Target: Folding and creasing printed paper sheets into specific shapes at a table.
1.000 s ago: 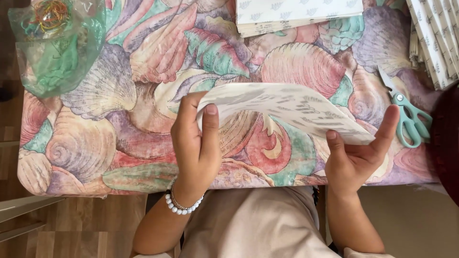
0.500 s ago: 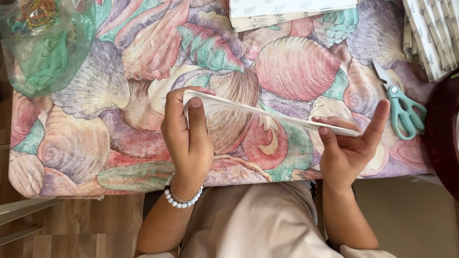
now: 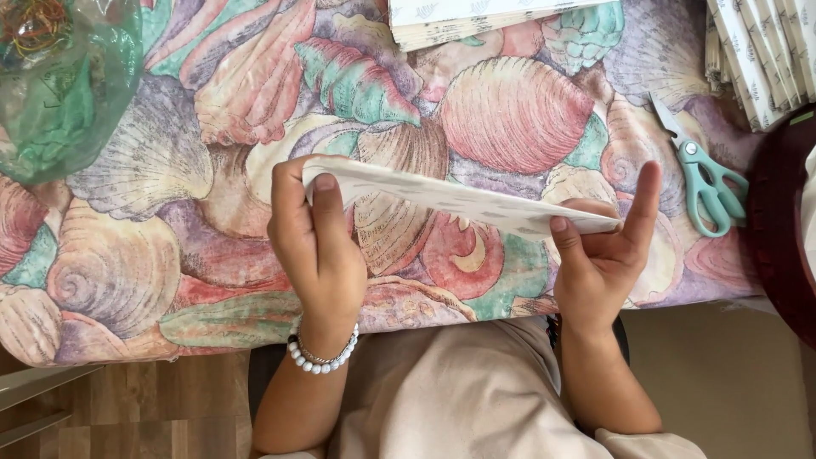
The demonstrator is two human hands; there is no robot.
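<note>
Wood floor (image 3: 127,416) at near left, beige floor at near right. Table (image 3: 127,255) covered in seashell-print cloth. Left hand (image 3: 314,246), pearl bracelet (image 3: 321,361) on wrist, fingers pinching left end of a folded white paper sheet (image 3: 450,200). Right hand (image 3: 608,251) pinches the right end, thumb on top, index finger raised. Sheet held just above the table, tilted. Further out: teal scissors (image 3: 705,183) right, clear plastic bag (image 3: 64,85) far left, paper stacks (image 3: 484,17) at far edge.

your hands, left hand (image 3: 316,246) and right hand (image 3: 605,251), pinch a folded patterned paper sheet (image 3: 459,201) above the shell-print worktop (image 3: 518,110), teal scissors (image 3: 707,183) nearby.
</note>
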